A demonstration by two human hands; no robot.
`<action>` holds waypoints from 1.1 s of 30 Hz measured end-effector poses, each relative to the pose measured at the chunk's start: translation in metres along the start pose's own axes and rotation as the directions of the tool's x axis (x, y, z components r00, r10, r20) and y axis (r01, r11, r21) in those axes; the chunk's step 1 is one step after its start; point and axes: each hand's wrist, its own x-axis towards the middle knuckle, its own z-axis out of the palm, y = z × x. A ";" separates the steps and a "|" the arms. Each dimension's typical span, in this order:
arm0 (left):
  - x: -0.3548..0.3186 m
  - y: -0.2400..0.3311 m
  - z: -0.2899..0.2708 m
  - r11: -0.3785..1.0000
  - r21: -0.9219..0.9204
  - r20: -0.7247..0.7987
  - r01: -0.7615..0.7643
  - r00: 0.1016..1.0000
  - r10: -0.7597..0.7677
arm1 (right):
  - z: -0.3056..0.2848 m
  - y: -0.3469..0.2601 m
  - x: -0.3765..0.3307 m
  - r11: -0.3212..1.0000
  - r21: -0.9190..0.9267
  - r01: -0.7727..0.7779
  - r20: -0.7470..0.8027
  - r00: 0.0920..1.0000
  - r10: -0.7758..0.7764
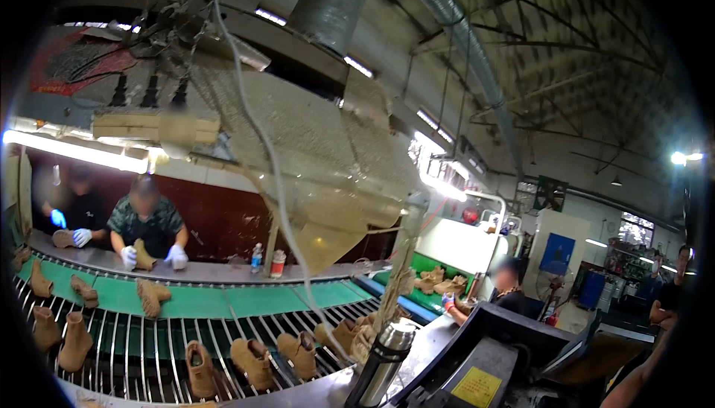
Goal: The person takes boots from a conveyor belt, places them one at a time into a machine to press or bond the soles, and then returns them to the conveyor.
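Neither of my hands shows in the head view. A bare forearm crosses the lower right rim; its hand is out of the picture, and I cannot tell whose it is. Nearest in front stands a steel vacuum flask with a dark body, slightly tilted in the picture. Left of it, several tan boots sit on a curved roller conveyor, among them a boot, another boot and a third boot. Farther left is a taller boot.
Beyond the rollers runs a green belt with more boots. Behind it a gloved person handles a boot. Two bottles stand on the ledge. A post and hanging hose cross the view; a black machine is lower right.
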 end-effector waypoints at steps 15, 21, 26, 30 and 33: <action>0.048 -0.052 0.096 0.998 -0.053 0.023 -0.027 0.999 0.028 | 0.047 0.047 -0.025 0.971 -0.238 0.014 0.069 0.998 0.003; 0.080 -0.014 0.115 0.980 -0.027 -0.081 -0.196 0.978 0.193 | 0.051 0.061 0.008 0.969 -0.223 0.106 -0.024 0.993 -0.114; 0.079 -0.010 0.123 0.984 -0.092 -0.097 -0.154 0.985 0.145 | 0.054 0.064 0.021 0.995 -0.082 0.063 -0.040 0.997 -0.066; 0.080 -0.009 0.129 0.986 -0.071 -0.082 -0.151 0.986 0.145 | 0.051 0.061 0.020 0.989 -0.130 0.075 -0.051 0.995 -0.082; 0.081 -0.014 0.132 0.986 -0.097 -0.091 -0.139 0.987 0.130 | 0.053 0.064 0.021 0.993 -0.071 0.096 -0.065 0.993 -0.101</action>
